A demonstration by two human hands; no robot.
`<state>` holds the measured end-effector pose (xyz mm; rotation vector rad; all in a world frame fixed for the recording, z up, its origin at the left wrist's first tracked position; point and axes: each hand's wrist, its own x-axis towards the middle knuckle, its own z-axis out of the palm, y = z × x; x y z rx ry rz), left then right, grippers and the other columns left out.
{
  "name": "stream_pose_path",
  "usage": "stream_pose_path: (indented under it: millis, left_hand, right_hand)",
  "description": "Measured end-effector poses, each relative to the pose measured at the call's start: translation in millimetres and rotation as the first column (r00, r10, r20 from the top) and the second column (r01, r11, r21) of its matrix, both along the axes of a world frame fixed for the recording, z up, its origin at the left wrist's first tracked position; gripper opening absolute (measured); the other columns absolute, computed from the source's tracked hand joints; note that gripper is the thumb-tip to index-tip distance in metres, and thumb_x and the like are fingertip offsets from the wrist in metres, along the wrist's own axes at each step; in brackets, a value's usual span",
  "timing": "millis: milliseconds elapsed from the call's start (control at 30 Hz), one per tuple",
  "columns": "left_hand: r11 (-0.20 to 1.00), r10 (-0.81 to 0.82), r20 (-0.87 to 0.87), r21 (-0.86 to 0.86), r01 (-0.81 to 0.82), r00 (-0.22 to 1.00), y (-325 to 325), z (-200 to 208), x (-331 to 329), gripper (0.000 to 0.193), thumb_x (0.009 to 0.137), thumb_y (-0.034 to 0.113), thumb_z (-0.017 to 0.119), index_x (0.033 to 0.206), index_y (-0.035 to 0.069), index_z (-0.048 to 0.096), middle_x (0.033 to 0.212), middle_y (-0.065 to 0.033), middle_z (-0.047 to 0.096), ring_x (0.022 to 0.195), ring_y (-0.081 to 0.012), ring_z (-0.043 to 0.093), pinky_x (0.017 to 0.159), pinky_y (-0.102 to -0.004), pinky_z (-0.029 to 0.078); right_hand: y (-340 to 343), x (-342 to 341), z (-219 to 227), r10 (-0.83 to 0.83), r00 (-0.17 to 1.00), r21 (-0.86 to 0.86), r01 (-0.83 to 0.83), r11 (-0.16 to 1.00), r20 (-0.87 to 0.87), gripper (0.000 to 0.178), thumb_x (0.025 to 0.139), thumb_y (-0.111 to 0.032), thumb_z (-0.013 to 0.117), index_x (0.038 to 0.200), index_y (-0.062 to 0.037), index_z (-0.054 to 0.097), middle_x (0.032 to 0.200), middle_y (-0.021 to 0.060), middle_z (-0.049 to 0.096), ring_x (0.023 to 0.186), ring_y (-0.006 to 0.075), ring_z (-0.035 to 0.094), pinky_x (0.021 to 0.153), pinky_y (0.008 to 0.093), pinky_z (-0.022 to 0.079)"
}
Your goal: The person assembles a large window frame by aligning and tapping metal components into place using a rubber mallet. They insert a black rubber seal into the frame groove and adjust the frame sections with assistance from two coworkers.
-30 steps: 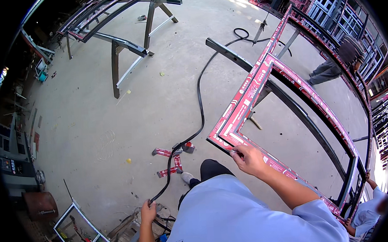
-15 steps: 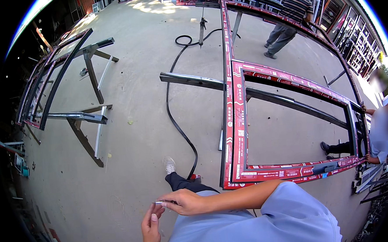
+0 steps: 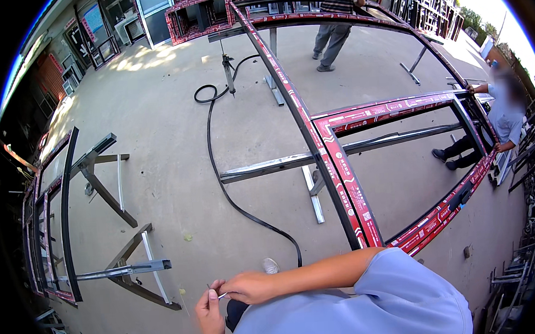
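In front of my body, my left hand (image 3: 210, 310) and my right hand (image 3: 249, 287) meet with fingertips pinched together. Between them shows a thin, pale metal piece (image 3: 223, 296), too small for me to tell its kind. Both hands seem to grip it, though the right fingers are partly hidden. Ahead and to the right lies a large window frame (image 3: 348, 181) covered in red protective film, resting on metal supports. Neither hand touches it. At its far right side, a person in a light shirt (image 3: 507, 115) holds the frame with two hands.
A black hose (image 3: 210, 143) winds over the concrete floor to a caulking-gun-like tool (image 3: 228, 72) hanging beside the frame. A support rail (image 3: 267, 167) juts left from under it. Another frame (image 3: 70, 207) on trestles stands left. A second person (image 3: 333, 36) stands behind.
My view has swung, so the red frame and trestles sit differently in it. The person at right is more fully visible. My hands stay together around the small metal piece.
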<state>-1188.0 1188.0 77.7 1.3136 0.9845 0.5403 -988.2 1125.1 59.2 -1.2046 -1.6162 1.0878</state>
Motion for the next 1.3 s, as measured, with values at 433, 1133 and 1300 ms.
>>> stream_pose_path:
  millis: [433, 1133, 1300]
  left_hand:
    - [0.411, -0.797, -0.355, 0.275, 0.869, 0.489, 212, -41, 174, 0.042, 0.104, 0.029, 0.068, 0.137, 0.002, 0.068, 0.125, -0.0188, 0.073, 0.12, -0.033, 0.069, 0.103, -0.0405, 0.053]
    - [-0.075, -0.847, -0.389, 0.762, 0.644, 0.362, 239, -87, 573, 0.048, 0.093, 0.021, 0.078, 0.136, 0.005, 0.066, 0.147, -0.0208, 0.057, 0.139, -0.0429, 0.05, 0.115, -0.0536, 0.043]
    - [-0.109, -0.824, -0.326, 0.894, 0.436, 0.463, 244, -111, 727, 0.04, 0.094, 0.024, 0.076, 0.128, 0.004, 0.07, 0.138, -0.0185, 0.063, 0.138, -0.0411, 0.052, 0.121, -0.054, 0.037]
  right_hand:
    - [-38, 104, -41, -0.959, 0.069, -0.163, 0.986, 0.024, 0.276, 0.02, 0.105, -0.015, 0.062, 0.117, 0.0002, 0.066, 0.091, 0.0129, 0.077, 0.082, 0.0281, 0.074, 0.076, 0.0382, 0.057]
    - [-117, 274, -89, -0.392, -0.595, 0.5, 0.803, -0.324, 0.701, 0.017, 0.094, -0.012, 0.073, 0.088, -0.0029, 0.06, 0.098, 0.0129, 0.066, 0.089, 0.036, 0.063, 0.078, 0.0473, 0.047]
    - [-119, 282, -94, -0.377, -0.557, 0.442, 0.825, -0.352, 0.74, 0.011, 0.095, -0.009, 0.068, 0.092, -0.0008, 0.061, 0.104, 0.0139, 0.067, 0.091, 0.037, 0.062, 0.079, 0.047, 0.049]
